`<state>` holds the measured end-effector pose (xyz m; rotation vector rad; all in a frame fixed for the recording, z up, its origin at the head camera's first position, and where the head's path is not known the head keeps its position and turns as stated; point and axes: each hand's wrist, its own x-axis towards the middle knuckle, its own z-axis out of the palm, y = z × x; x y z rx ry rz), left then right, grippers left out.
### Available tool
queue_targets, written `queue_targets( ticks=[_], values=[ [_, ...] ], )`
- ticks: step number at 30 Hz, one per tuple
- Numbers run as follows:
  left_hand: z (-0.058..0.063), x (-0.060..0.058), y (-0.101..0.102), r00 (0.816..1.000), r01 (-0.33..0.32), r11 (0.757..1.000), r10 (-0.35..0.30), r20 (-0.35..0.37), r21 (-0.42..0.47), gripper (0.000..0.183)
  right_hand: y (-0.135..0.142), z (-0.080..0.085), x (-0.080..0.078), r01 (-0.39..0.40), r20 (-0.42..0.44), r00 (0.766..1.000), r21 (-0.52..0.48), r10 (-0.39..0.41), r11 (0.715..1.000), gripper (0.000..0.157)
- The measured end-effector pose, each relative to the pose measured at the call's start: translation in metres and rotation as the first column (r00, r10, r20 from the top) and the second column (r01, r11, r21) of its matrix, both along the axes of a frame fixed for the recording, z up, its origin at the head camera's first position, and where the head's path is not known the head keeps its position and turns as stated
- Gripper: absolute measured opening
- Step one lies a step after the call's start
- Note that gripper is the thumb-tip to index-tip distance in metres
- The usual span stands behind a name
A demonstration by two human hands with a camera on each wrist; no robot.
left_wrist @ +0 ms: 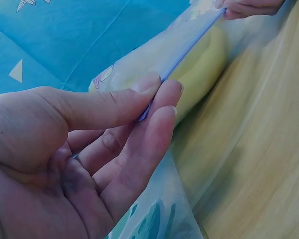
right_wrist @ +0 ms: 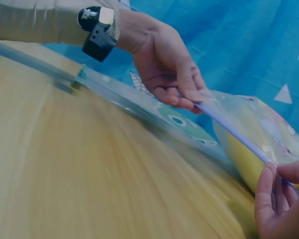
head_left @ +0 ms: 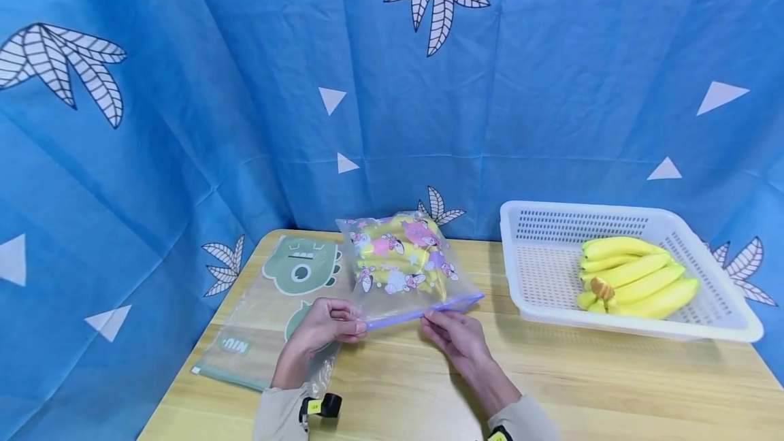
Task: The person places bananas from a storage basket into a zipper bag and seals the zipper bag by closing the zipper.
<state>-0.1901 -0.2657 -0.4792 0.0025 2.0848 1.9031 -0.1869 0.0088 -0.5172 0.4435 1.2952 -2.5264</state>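
Left grip and right grip pinch the purple strip — the printed bag (yellow contents showing through) lies on the far side of both.

I am working under bright, even light in the head view; my right hand is casting a soft shadow on the tabletop, and the star-printed bag is throwing small glints. Both wrist views are looking dimmer, the wood smearing softly; in the right one, the green bag is blurring.
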Motion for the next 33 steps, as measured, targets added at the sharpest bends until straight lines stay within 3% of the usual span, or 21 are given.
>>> queue_targets(
  ticks=[6,12,15,18,22,26,33],
  values=[
    [0.001,0.001,0.002,1.000,-0.003,1.000,0.003,-0.008,-0.026,0.023,0.010,0.000,-0.002,0.030,0.006,1.000,0.026,-0.030,0.999,0.009],
    [0.003,0.001,0.002,1.000,0.002,1.000,-0.003,-0.013,-0.023,0.022,0.010,0.000,-0.001,0.007,-0.004,1.000,0.008,-0.007,1.000,0.007],
    [0.000,0.000,0.005,1.000,0.025,0.999,-0.025,0.004,0.026,0.023,0.009,-0.001,0.001,0.015,-0.008,1.000,-0.011,-0.015,1.000,0.006],
    [-0.007,-0.001,0.012,0.999,0.022,0.988,-0.028,0.042,0.151,0.022,0.006,-0.002,0.002,0.038,-0.006,0.999,-0.043,-0.038,0.998,0.005],
    [-0.017,-0.005,0.026,0.995,-0.073,0.935,0.046,0.085,0.346,0.022,0.004,-0.004,0.002,0.056,-0.002,0.998,-0.089,-0.057,0.994,0.006],
    [-0.023,-0.006,0.038,0.978,-0.206,0.886,0.179,0.105,0.415,0.028,0.003,-0.004,0.005,0.060,-0.003,0.998,-0.082,-0.060,0.995,0.015],
    [-0.027,-0.011,0.055,0.964,-0.263,0.893,0.255,0.071,0.367,0.034,0.008,-0.004,0.018,0.104,-0.009,0.994,-0.076,-0.105,0.992,0.022]
  ],
)
